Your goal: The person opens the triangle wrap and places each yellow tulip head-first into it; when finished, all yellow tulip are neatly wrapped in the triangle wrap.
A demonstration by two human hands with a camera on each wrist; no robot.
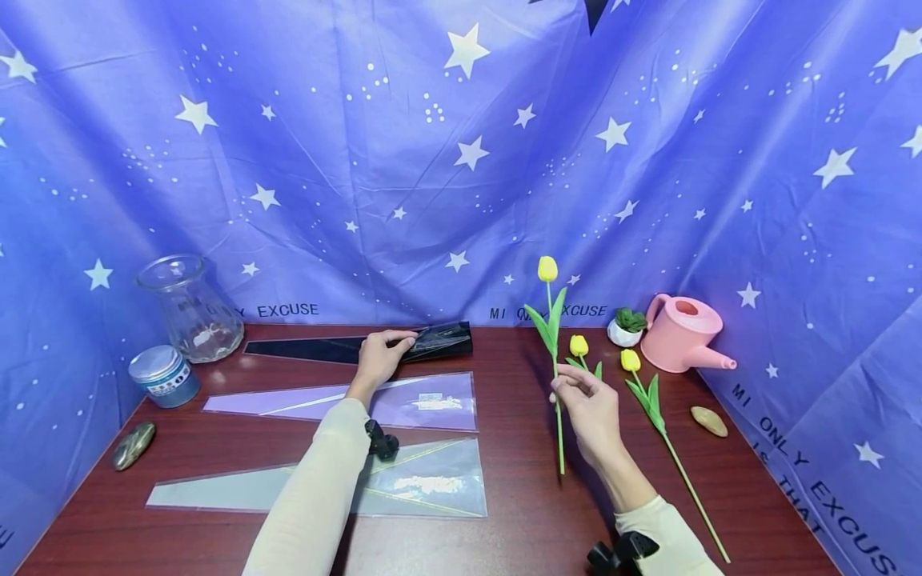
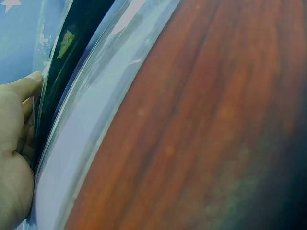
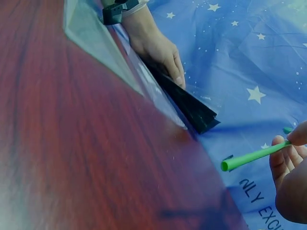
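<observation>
My left hand (image 1: 379,358) pinches the upper layer of a black tapered flower sleeve (image 1: 448,342) at the back of the table. The sleeve's wide right end is lifted a little, and in the left wrist view the thumb lies against its clear film. My right hand (image 1: 592,406) holds a yellow artificial tulip (image 1: 547,270) upright by its green stem, between thumb and fingers. In the right wrist view the cut lower end of the stem (image 3: 249,158) sticks out past the fingers. A purple sleeve (image 1: 396,406) and a grey sleeve (image 1: 425,472) lie flat in front of the black one.
Two more tulips lie at the right, one tulip (image 1: 631,361) in full view, another (image 1: 579,346) partly behind my right hand. A pink watering can (image 1: 677,332), small potted plant (image 1: 625,330) and stone (image 1: 709,421) stand right; a glass vase (image 1: 205,328), jar (image 1: 166,380) and dark stone (image 1: 134,446) left.
</observation>
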